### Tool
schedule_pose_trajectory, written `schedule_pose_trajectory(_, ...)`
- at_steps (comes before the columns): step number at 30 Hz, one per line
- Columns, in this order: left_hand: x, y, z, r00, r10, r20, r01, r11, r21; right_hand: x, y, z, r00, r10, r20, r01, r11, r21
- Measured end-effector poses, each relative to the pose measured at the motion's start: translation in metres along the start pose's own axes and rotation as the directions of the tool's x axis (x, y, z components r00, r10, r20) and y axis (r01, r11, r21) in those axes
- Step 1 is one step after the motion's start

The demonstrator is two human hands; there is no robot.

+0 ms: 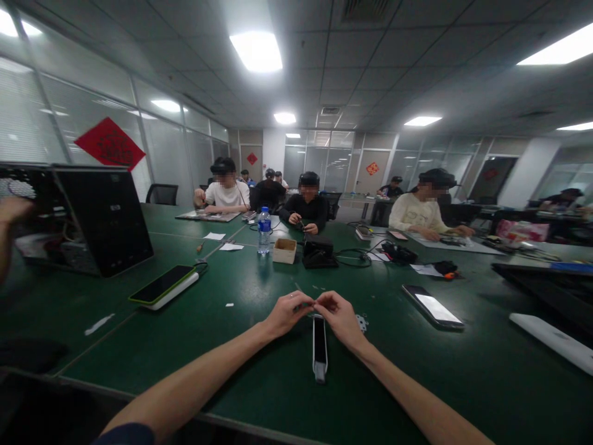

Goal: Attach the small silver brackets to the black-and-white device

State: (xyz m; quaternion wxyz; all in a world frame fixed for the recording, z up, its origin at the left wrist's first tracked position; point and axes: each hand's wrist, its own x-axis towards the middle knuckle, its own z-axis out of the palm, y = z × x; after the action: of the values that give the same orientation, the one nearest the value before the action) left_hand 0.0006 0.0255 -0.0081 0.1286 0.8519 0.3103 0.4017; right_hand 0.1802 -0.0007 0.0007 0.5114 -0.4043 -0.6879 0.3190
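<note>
My left hand (291,313) and my right hand (339,316) meet fingertip to fingertip above the green table (241,395). Both are closed in a pinch, and whatever lies between the fingertips is too small to make out. Just below them lies a narrow device (320,346) with a white edge, a dark face and a grey end piece toward me. Small pale metal-like parts (362,322) rest beside my right hand.
A phone with a lit screen (435,306) lies to the right, a green-edged phone on a white block (164,287) to the left. Ahead stand a water bottle (264,232) and a small box (284,251). A computer case (102,216) is far left, near another person's hand (16,210).
</note>
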Motion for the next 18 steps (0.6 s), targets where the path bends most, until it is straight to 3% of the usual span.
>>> schedule_pose_trajectory(5,0.003,-0.001,-0.009,0.994,0.045,0.102,-0.052,0.996,0.071,0.001,-0.008,-0.011,0.995,-0.071,0.069,0.085,0.967,-0.240)
schedule_pose_trajectory(9,0.006,-0.011,-0.019,0.974,0.081,0.211,-0.128,0.967,0.221,0.008,-0.015,-0.040,0.950,-0.114,0.289,0.262,0.796,-0.546)
schedule_pose_trajectory(14,0.006,-0.017,-0.023,0.936,0.018,0.352,-0.124,0.952,0.281,0.014,-0.019,-0.071,0.895,0.151,0.420,0.248,0.612,-0.750)
schedule_pose_trajectory(18,0.005,-0.011,-0.021,0.920,-0.022,0.391,-0.090,0.960,0.266,0.012,-0.017,-0.071,0.850,0.253,0.462,0.220,0.625,-0.749)
